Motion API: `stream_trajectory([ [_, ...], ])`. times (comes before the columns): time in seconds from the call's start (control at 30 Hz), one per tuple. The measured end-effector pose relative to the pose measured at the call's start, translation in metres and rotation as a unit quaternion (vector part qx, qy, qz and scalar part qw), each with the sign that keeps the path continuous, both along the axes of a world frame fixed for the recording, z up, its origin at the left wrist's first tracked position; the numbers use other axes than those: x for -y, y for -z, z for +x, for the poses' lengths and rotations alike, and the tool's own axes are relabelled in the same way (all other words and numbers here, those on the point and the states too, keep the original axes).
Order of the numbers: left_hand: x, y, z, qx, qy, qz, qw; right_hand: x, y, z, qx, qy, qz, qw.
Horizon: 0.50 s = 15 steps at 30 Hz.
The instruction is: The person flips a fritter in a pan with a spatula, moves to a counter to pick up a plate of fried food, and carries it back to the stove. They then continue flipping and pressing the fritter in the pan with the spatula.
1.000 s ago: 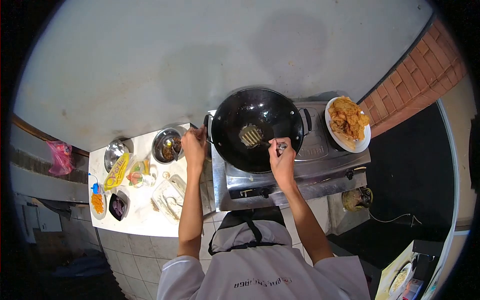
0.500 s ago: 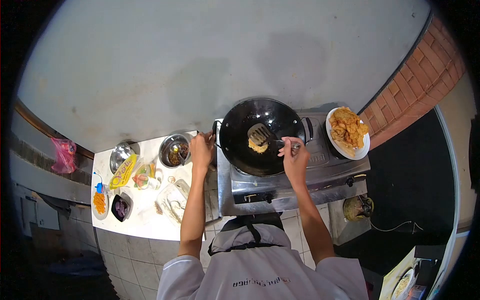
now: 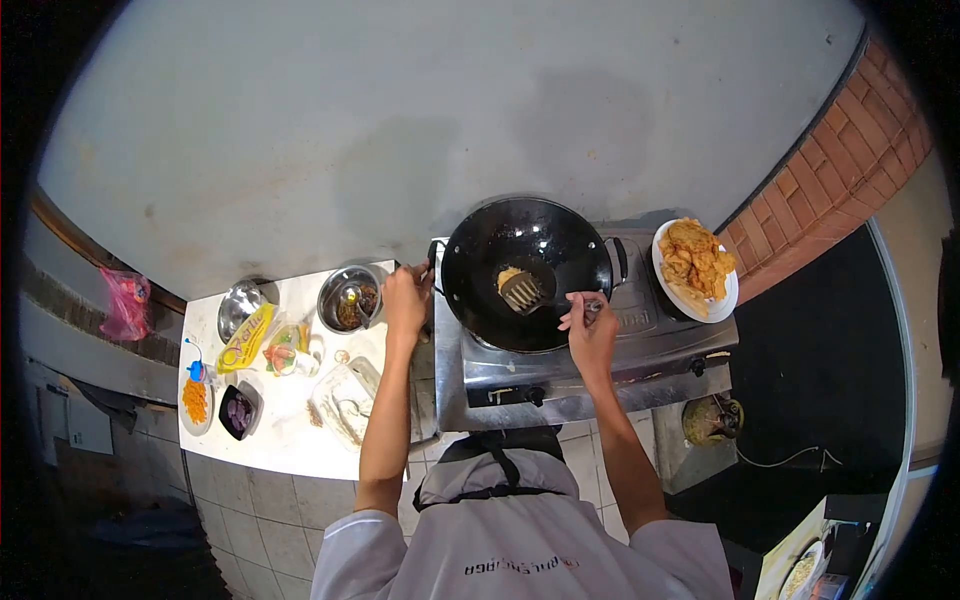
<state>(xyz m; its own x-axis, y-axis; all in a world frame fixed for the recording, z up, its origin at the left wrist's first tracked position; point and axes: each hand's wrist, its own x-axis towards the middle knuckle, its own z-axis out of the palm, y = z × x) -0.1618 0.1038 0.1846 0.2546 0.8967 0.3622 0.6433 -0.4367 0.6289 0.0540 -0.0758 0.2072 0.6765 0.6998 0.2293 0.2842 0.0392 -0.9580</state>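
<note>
A black wok [image 3: 480, 300] sits on the steel stove. My left hand [image 3: 405, 302] is closed at the wok's left handle [image 3: 436, 262], with the fingertips partly hidden. In my right hand [image 3: 591, 332] is the handle of a slotted spatula [image 3: 523, 294], whose head lies low inside the wok. A small golden piece of food [image 3: 508, 276] shows just beyond the spatula's head, partly covered by it. To the right of the wok, a white plate [image 3: 727, 300] carries a pile of golden fried pieces [image 3: 695, 260].
The steel stove [image 3: 590, 372] has knobs along its front. On the white table [image 3: 290, 455] at left stand a metal bowl with a spoon [image 3: 350, 300], a yellow packet [image 3: 245, 340], a black bowl [image 3: 238, 412] and a plate of orange pieces [image 3: 196, 402]. A brick pillar [image 3: 820, 170] rises at right.
The spatula's head has shifted from the far side of the food to its near side, uncovering the food's far edge. My left hand stays by the wok's handle.
</note>
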Motion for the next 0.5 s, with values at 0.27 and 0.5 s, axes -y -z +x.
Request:
stream_trajectory([
  [0.27,0.001,-0.001,0.0,0.02,0.002,-0.016,1.0,-0.001,0.009,-0.008,0.01,0.029,-0.022,0.999],
  [0.5,0.0,0.0,0.0,0.021,0.015,-0.007,1.0,-0.004,0.006,-0.006,0.062,0.028,-0.01,0.998],
])
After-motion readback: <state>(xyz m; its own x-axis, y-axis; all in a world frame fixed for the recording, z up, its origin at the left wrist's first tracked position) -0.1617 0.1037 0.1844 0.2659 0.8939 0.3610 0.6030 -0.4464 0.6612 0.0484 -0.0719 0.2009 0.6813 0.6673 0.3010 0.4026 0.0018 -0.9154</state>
